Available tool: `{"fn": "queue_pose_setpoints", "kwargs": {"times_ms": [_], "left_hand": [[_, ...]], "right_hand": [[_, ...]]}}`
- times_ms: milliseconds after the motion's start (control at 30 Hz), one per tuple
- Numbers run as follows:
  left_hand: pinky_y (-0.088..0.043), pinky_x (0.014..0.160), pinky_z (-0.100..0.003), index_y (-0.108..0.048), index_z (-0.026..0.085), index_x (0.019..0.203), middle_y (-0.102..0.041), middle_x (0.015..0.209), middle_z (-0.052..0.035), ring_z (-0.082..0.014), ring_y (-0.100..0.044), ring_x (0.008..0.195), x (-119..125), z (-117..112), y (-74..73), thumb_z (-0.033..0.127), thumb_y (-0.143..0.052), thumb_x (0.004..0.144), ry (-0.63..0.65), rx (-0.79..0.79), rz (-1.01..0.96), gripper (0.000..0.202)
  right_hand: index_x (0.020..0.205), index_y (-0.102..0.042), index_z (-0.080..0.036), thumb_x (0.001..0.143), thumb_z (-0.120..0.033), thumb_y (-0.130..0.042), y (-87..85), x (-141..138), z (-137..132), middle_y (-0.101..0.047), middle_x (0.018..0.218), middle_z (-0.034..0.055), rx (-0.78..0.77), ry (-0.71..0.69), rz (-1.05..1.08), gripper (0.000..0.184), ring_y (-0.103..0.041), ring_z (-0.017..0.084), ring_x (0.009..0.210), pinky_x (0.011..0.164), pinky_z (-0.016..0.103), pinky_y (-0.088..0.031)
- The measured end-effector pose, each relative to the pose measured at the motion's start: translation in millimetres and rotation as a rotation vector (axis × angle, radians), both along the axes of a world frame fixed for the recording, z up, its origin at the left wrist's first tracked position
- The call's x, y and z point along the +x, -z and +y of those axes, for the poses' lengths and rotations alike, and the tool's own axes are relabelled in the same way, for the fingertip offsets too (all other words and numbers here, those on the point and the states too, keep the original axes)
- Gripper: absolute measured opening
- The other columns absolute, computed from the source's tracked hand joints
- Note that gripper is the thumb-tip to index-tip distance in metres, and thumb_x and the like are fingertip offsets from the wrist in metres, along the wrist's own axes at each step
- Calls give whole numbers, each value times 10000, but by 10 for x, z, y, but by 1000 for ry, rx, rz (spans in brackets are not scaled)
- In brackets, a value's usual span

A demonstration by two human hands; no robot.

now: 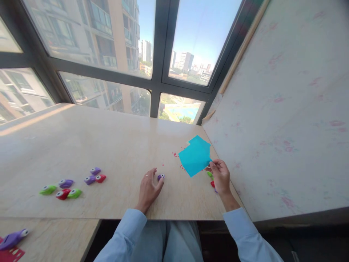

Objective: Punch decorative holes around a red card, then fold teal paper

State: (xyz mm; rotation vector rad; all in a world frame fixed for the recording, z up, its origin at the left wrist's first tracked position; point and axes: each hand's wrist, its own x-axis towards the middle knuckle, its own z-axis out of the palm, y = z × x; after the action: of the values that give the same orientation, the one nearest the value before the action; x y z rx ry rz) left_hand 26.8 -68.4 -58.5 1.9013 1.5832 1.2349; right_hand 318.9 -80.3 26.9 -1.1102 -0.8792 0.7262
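My right hand [221, 177] pinches the right corner of a bright blue sheet of paper [194, 156], which is angular, with a notch at its upper left. Its left part hangs over the tabletop [122, 145]. Close to my left hand [149, 189] sits a small purple paper punch [160, 176] with a white eye. The left hand rests on the table, fingers apart, its thumb tip beside or touching that punch; whether it presses on it I cannot tell. Small red paper bits [175, 154] lie scattered around the blue sheet, some partly hidden under it.
Several purple, red and green punches [65, 183] stand in groups on the left. Others, such as a green punch [209, 174], are partly hidden behind my right hand. Lower left, a larger purple punch [13, 239] lies on red paper [16, 253]. A wall [286, 127] borders the right side.
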Motion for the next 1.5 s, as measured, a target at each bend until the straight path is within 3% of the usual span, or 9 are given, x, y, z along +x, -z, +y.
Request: {"fn": "queue_pose_setpoints", "kwargs": {"times_ms": [200, 300, 433, 600, 800, 933, 1200, 1367, 1500], "left_hand": [[-505, 717, -346, -596, 169, 1080, -683, 1000, -102, -214, -634, 874, -46, -161, -97, 316, -573, 889, -81, 231, -237, 243], [-489, 690, -315, -606, 174, 1068, -675, 974, -87, -187, -618, 824, -51, -251, -147, 273, -534, 914, 16, 302, -290, 198], [-489, 732, -319, -650, 181, 1090, -678, 1006, -93, -197, -617, 877, -38, -335, -207, 294, -541, 914, 154, 293, -324, 235], [-497, 766, -322, -666, 168, 1119, -708, 1009, -94, -190, -629, 856, 2, -422, -391, 398, -578, 910, 83, 50, -624, 323], [-457, 613, -267, -691, 158, 843, -643, 664, -23, -149, -574, 635, -39, -411, -681, 466, -656, 838, 13, -183, -873, 309], [-438, 616, -253, -674, 167, 769, -608, 644, -8, -133, -533, 625, -136, -438, -805, 448, -675, 813, 32, -220, -916, 285], [-333, 465, -211, -569, 178, 707, -437, 563, 48, -91, -380, 500, -351, -644, -1075, 489, -705, 728, 204, -557, -1083, 341], [-425, 524, -236, -539, 182, 711, -451, 606, 35, -105, -424, 535, -330, -700, -1017, 488, -674, 750, 222, -628, -1139, 337], [-463, 568, -255, -550, 185, 739, -519, 667, 13, -129, -484, 589, -292, -673, -855, 505, -696, 726, 115, -659, -1071, 352]], "right_hand": [[884, -608, -242, 718, -361, -849, -41, -561, -258, -694, 774, -32, 157, -66, 243, 316, -682, 153, 719, 755, 389, -591], [875, -621, -263, 702, -317, -864, 40, -860, -381, -689, 768, -54, 168, -59, 414, 303, -691, 151, 776, 825, 396, -581], [879, -631, -276, 710, -322, -861, 249, -1200, -559, -709, 793, -50, 115, -78, 537, 289, -697, 149, 798, 868, 393, -569], [894, -640, -276, 711, -315, -866, 523, -1459, -774, -722, 815, -43, 18, -85, 618, 293, -709, 147, 815, 879, 372, -567], [972, -653, -261, 770, -326, -813, 582, -1455, -929, -710, 1071, 33, -166, -222, 483, 266, -670, 259, 1096, 855, 403, -565], [1132, -632, -266, 795, -348, -773, 507, -1279, -968, -611, 1316, 92, -165, -137, 288, 374, -587, 279, 1212, 892, 433, -544], [1148, -645, -242, 789, -396, -767, 232, -1118, -879, -602, 1337, 117, -140, -143, 147, 409, -504, 299, 1306, 1023, 506, -467], [1182, -661, -238, 774, -492, -777, 131, -1258, -812, -619, 1344, 111, -240, -404, 243, 495, -548, 285, 1267, 1023, 432, -472], [1225, -644, -220, 769, -493, -784, 145, -1324, -816, -730, 1099, 96, -325, -517, 313, 550, -685, 243, 949, 799, 355, -551]]}}
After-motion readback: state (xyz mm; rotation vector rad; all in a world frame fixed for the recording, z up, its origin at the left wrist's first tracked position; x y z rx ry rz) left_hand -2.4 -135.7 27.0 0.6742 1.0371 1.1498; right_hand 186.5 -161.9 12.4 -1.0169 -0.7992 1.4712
